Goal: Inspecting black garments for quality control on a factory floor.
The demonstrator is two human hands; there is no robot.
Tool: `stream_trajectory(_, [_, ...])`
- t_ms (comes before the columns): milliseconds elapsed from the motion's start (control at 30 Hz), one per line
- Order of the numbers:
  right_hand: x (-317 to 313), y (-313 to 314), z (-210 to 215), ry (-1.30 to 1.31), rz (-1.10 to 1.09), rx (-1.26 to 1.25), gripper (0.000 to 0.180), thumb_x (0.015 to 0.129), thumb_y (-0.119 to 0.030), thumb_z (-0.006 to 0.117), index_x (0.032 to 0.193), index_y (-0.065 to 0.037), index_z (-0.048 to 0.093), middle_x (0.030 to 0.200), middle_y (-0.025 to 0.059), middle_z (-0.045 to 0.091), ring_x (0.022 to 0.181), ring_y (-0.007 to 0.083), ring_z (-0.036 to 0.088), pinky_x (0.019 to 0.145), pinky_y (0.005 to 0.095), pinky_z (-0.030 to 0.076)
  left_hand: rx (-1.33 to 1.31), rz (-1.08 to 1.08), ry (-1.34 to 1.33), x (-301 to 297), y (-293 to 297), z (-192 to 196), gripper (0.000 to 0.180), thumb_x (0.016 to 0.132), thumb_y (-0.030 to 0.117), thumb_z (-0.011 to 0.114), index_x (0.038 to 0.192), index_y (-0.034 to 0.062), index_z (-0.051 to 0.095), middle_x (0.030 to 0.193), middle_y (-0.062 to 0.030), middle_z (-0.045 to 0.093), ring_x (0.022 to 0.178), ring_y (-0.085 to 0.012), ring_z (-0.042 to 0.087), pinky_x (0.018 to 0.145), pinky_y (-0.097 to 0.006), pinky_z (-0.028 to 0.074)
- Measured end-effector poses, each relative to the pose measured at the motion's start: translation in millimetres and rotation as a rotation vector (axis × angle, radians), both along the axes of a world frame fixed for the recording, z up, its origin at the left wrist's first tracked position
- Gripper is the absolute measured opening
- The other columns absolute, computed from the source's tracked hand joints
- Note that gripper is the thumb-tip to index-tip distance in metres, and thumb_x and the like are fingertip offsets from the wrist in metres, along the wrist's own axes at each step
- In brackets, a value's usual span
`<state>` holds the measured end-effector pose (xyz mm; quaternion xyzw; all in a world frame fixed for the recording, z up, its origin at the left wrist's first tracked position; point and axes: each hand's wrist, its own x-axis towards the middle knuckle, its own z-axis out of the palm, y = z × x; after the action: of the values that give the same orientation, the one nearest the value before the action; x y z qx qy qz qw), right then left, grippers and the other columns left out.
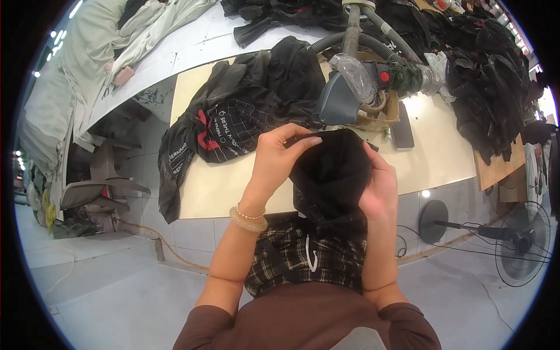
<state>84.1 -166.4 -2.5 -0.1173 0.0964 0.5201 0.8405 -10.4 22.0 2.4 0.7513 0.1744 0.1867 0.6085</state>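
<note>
Between my two hands, over the table's near edge, hangs a black garment (332, 166) with its opening turned up toward me. My left hand (284, 153) pinches its rim at the upper left, thumb against the fingers. On the other side my right hand (379, 184) grips the edge, with some fingers hidden behind or inside the cloth. Part of the garment drops below the table edge in front of my checked trousers. Just beyond it stands a dark grey trimming machine head (338, 100) with clear plastic wrapped on it.
Printed black garments (251, 111) lie heaped at the left of the pale table (233, 195). A phone (402, 129) and an open cardboard box (373, 121) are beside the machine. More black clothes (490, 87) pile up at the right. A standing fan (519, 242) is on the floor, right; a chair (99, 186), left.
</note>
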Motion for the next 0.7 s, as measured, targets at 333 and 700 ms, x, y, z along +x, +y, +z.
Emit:
stream_trajectory(333, [-16.5, 20.4, 12.9, -0.591, -0.142, -0.283, 0.021, 0.098, -0.006, 0.057, 0.117, 0.002, 0.061, 0.112, 0.0084, 0.068, 0.104, 0.0154, 0.066, 0.094, 0.0301, 0.052, 0.143, 0.044, -0.195, -6.6, -9.7, 4.0, 0.018, 0.078, 0.001, 0.079, 0.095, -0.0009, 0.075, 0.082, -0.0041, 0.066, 0.075, -0.0120, 0.061, 0.067, -0.026, 0.047])
stream_trajectory(700, [-20.0, 35.9, 7.2, -1.281, -0.408, -0.887, 0.019, 0.084, -0.009, 0.080, 0.088, 0.003, 0.066, 0.078, 0.0003, 0.064, 0.076, 0.0050, 0.054, 0.071, 0.0219, 0.045, 0.110, 0.205, -0.318, 5.0, -15.1, -0.5, 0.015, 0.076, -0.005, 0.077, 0.089, -0.0018, 0.069, 0.080, -0.0048, 0.063, 0.075, -0.0133, 0.061, 0.069, -0.026, 0.048])
